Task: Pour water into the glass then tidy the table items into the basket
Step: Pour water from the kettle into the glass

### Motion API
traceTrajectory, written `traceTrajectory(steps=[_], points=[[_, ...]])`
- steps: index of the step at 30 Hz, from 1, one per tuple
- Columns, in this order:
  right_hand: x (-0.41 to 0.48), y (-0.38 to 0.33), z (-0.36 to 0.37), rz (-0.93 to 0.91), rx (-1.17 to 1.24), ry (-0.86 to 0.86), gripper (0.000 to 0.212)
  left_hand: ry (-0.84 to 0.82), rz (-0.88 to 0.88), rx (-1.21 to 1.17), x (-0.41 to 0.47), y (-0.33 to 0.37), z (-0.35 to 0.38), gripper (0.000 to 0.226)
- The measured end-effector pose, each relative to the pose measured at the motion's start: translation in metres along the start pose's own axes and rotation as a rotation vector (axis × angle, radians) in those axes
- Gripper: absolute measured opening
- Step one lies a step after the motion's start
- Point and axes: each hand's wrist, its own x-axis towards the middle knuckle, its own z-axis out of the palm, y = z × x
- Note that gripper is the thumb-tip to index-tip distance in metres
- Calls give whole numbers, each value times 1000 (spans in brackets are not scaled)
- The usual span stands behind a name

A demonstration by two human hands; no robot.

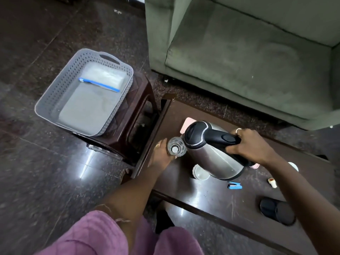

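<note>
My right hand (pixel 248 144) grips the black handle of a steel electric kettle (pixel 211 153), which is tilted with its spout over a clear glass (pixel 177 149). My left hand (pixel 161 153) holds the glass at the left end of the dark wooden table (pixel 211 197). A grey perforated basket (pixel 53 100) sits on a dark stool to the left of the table; inside it lie a blue toothbrush (pixel 99 85) and a clear packet. On the table lie a white bowl (pixel 200 173), a blue stapler (pixel 235 186), a small white tube (pixel 272 182) and a black case (pixel 277 212).
A pink flat item (pixel 186 123) lies behind the kettle, and a white round thing (pixel 293 165) shows past my right forearm. A green sofa (pixel 248 57) stands beyond the table. The stool (pixel 132 115) stands close to the table's left end on a dark polished floor.
</note>
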Motion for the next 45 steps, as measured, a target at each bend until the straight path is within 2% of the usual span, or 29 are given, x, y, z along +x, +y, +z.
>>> traceTrajectory(steps=[10,21,45], points=[[18,-1,35,23,-125,-52,26,-82,-13,90,28,-1,23,110],[26,-8,49,50,-229,-103,27,-44,11,88,29,-6,27,97],[38,-21,52,122,-235,-156,27,3,29,83,25,1,23,91]])
